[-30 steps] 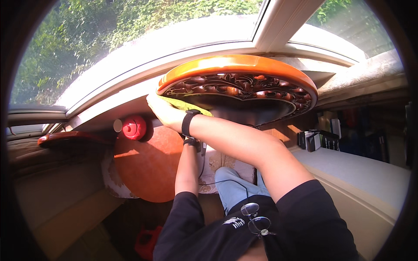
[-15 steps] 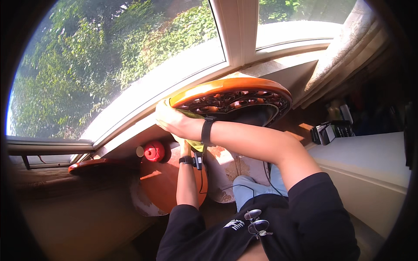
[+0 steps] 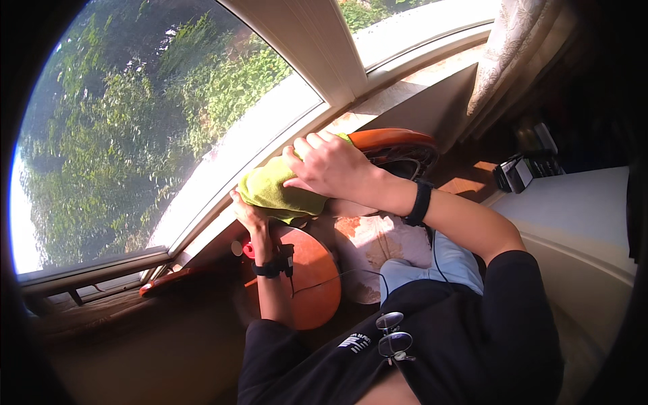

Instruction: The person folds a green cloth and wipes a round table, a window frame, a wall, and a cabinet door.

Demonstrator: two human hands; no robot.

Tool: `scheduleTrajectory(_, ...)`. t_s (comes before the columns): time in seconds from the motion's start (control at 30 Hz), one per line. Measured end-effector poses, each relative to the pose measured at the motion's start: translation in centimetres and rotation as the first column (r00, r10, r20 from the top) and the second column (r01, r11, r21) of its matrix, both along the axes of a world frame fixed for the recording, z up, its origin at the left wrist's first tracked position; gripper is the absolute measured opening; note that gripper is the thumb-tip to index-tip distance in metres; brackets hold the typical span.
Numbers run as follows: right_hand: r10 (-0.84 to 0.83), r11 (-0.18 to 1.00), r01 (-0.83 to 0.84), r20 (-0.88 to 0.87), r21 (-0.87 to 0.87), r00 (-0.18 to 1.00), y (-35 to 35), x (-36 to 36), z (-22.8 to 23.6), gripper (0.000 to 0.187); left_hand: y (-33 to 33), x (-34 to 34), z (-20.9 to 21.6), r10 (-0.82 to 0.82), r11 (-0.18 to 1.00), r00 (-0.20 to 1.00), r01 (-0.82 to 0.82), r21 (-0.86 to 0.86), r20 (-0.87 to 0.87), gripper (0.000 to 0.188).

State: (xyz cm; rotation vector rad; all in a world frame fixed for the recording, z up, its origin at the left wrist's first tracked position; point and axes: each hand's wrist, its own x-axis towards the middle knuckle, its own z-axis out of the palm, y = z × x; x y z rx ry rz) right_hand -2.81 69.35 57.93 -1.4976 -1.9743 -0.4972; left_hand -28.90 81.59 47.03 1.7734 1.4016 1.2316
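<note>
A yellow-green cloth (image 3: pixel 273 189) is draped over the left part of a glossy orange-brown wooden chair back (image 3: pixel 398 138), whose carved underside shows partly at the right. My right hand (image 3: pixel 331 165) presses the cloth down onto the rail with its fingers curled over the top. My left hand (image 3: pixel 248 212) grips the cloth's lower left end, thumb and fingers at its edge. Both wrists wear black bands, and a small black device with a cable hangs by the left one. The cloth hides the rail under it.
Below stands a round orange-brown tabletop (image 3: pixel 314 290) with a partly hidden red object (image 3: pixel 248 250). A pale patterned cushion (image 3: pixel 388 250) lies beside it. The window frame (image 3: pixel 304 47) runs close behind the chair back. At right are a white cabinet (image 3: pixel 574 209), books and a curtain (image 3: pixel 503 54).
The cloth, bunched below the rail before, now covers its left part. My right hand has moved right onto the top; my left hand has come out to the cloth's left end. The view has shifted.
</note>
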Motion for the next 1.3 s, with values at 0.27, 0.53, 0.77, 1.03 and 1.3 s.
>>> scheduleTrajectory(0.27, -0.087, 0.962, 0.188, -0.427, 0.199, 0.9, -4.8, 8.5, -6.2, 0.029, -4.4, 6.4, 10.7, 0.053, 0.902, 0.576, 0.322, 0.287, -0.815, 0.039)
scheduleTrajectory(0.53, -0.178, 0.94, 0.328, -0.955, -0.093, 0.238, -9.0, 11.8, -17.3, 0.042, -10.6, 22.5, 14.8, -0.107, 0.843, 0.397, 0.522, 0.129, -0.912, 0.041)
scheduleTrajectory(0.77, -0.253, 0.887, 0.336, -0.942, -0.317, -0.221, -9.3, 10.5, -27.7, 0.057, -13.7, 30.3, 11.4, -0.149, 0.691, 0.089, 0.721, -0.04, -0.985, 0.045)
scheduleTrajectory(1.03, -0.277, 0.898, 0.165, -0.818, -0.407, -0.505, -11.6, 8.2, -34.6, 0.053, -17.6, 36.7, 0.4, -0.139, 0.601, -0.276, 0.739, -0.303, -0.951, 0.032)
scheduleTrajectory(1.3, -0.271, 0.95, -0.102, -0.623, -0.294, -0.734, -13.0, 10.0, -33.9, 0.05, -19.6, 38.0, -0.7, 0.036, 0.455, -0.373, 0.832, -0.317, -0.927, 0.021)
